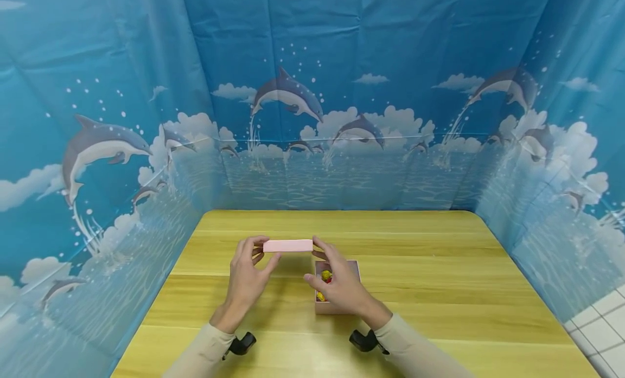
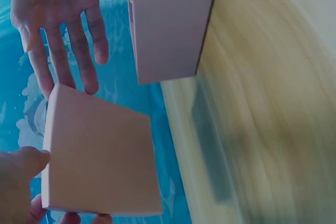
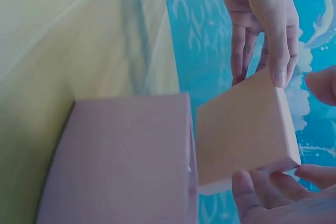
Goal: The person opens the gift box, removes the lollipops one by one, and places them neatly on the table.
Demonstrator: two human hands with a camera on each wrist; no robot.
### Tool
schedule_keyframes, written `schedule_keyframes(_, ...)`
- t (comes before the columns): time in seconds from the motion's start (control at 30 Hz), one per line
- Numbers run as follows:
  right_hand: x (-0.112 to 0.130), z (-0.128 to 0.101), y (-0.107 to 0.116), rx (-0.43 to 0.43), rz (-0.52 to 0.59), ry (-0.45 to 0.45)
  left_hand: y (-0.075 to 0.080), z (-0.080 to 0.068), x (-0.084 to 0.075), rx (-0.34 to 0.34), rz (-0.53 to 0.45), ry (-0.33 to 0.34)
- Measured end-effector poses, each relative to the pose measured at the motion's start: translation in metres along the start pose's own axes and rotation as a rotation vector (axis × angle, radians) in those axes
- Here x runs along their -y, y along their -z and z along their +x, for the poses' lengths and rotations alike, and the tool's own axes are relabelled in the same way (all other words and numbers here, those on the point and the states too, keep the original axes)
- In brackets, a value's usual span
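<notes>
I hold the pink lid [image 1: 288, 245] level above the wooden table [image 1: 439, 291], just left of and behind the open pink box [image 1: 342, 307]. My left hand [image 1: 246, 275] pinches its left end between thumb and fingertips, and my right hand [image 1: 339, 283] pinches its right end the same way, reaching across over the box. The box stands on the table under my right hand, with small yellow and red things [image 1: 325, 277] inside it.

Head camera looks forward and down over the wooden table [image 1: 415, 291] from some way back. The 2 wrist cameras sit close, facing sideways. All 3 views share the pink lid [image 1: 288, 245] and pink box [image 1: 337, 306].
</notes>
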State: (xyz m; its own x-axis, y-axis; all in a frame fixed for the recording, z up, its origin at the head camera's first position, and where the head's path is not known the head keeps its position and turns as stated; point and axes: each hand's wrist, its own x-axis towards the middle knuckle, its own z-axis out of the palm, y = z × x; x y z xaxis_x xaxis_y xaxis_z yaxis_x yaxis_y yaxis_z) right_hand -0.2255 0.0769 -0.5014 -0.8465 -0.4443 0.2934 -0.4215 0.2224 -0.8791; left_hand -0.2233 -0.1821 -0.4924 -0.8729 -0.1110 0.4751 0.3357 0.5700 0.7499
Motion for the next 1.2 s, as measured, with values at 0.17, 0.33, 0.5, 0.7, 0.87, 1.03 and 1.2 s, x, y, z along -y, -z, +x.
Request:
schedule_keyframes(0.17, -0.003, 0.002, -0.012, 0.013, 0.004, -0.030, 0.007, 0.000, 0.009, -0.019, 0.049, 0.007)
schedule_keyframes(0.33, -0.004, 0.003, -0.021, 0.043, 0.025, -0.049, 0.014, 0.000, 0.017, 0.013, 0.076, 0.066)
schedule_keyframes(0.5, -0.004, 0.005, -0.029, 0.096, 0.030, -0.075, 0.022, 0.001, 0.027, 0.041, 0.087, 0.108)
schedule_keyframes(0.7, -0.004, 0.009, -0.039, 0.128, 0.048, -0.094, 0.028, 0.000, 0.039, 0.078, 0.119, 0.149)
schedule_keyframes(0.87, -0.004, 0.011, -0.047, 0.158, 0.069, -0.124, 0.032, -0.003, 0.048, 0.098, 0.172, 0.191)
schedule_keyframes(1.03, 0.001, 0.014, -0.050, 0.193, 0.018, -0.168, 0.033, -0.003, 0.054, 0.126, 0.206, 0.213)
schedule_keyframes(1.2, 0.007, 0.019, -0.048, 0.239, -0.096, -0.209, 0.033, -0.004, 0.057, 0.158, 0.224, 0.221)
